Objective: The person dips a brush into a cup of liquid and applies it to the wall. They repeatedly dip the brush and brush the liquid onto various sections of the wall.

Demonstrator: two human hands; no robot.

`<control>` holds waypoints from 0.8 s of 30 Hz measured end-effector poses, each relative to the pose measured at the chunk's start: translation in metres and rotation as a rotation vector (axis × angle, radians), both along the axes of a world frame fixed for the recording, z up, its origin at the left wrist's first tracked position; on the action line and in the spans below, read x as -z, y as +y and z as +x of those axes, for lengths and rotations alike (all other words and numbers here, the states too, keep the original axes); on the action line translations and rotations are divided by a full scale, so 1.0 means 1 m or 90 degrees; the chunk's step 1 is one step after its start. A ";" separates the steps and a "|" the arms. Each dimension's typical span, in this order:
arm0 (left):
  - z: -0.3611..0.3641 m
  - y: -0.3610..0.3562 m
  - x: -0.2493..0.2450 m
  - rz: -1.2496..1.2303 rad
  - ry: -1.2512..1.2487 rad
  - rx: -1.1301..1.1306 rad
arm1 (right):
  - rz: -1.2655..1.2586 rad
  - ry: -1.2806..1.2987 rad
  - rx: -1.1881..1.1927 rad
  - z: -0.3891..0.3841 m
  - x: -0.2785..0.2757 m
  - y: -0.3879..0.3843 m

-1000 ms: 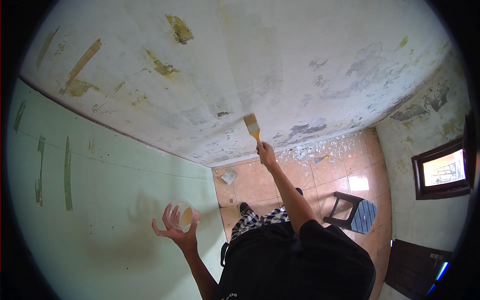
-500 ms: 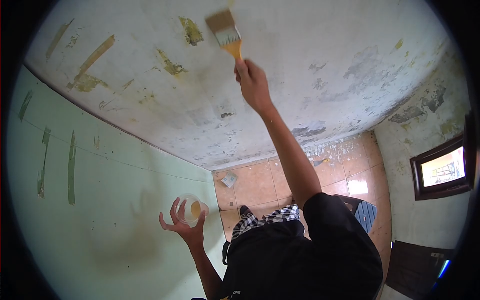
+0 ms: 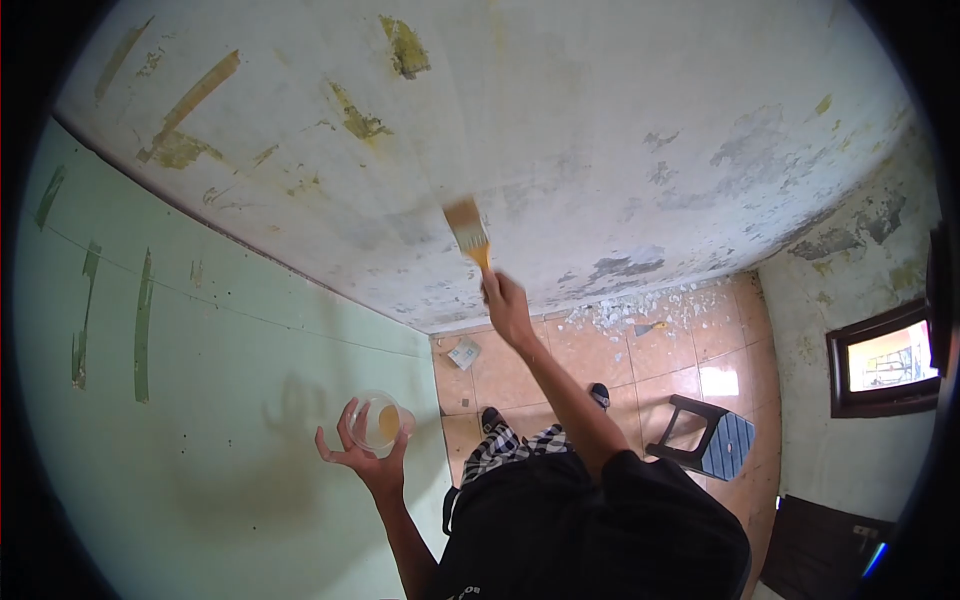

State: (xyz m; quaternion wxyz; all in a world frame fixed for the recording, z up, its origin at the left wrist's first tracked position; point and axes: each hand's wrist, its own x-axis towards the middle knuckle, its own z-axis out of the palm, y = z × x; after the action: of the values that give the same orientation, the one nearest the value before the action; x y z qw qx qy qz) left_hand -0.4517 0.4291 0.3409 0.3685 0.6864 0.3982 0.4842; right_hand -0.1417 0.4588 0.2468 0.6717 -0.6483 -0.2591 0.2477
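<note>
My right hand is closed round the yellow handle of a wide paintbrush, whose bristles point up against or close to the whitish wall; contact is hard to tell. That wall has peeling patches in grey and yellow-green. At the lower left, my left hand holds a clear plastic cup with some pale yellowish content, its thumb and fingers around the sides. Beside this hand is the light green wall.
A dark stool with a blue striped top stands on the tiled floor at right. Paint flakes and a scraper lie by the wall base. A crumpled packet is in the corner. A small window is at far right.
My right hand and the brush have moved down along the whitish wall. My left hand still holds the cup in nearly the same place. More of the stool shows.
</note>
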 end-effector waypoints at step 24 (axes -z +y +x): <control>0.007 -0.001 -0.002 -0.013 -0.017 0.008 | 0.046 -0.044 -0.083 0.008 -0.081 0.007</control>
State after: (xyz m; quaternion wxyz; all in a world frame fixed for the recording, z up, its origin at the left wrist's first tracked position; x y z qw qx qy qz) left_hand -0.4449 0.4285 0.3429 0.3835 0.6786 0.3941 0.4869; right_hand -0.1336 0.4659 0.3281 0.6675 -0.6138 -0.3328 0.2588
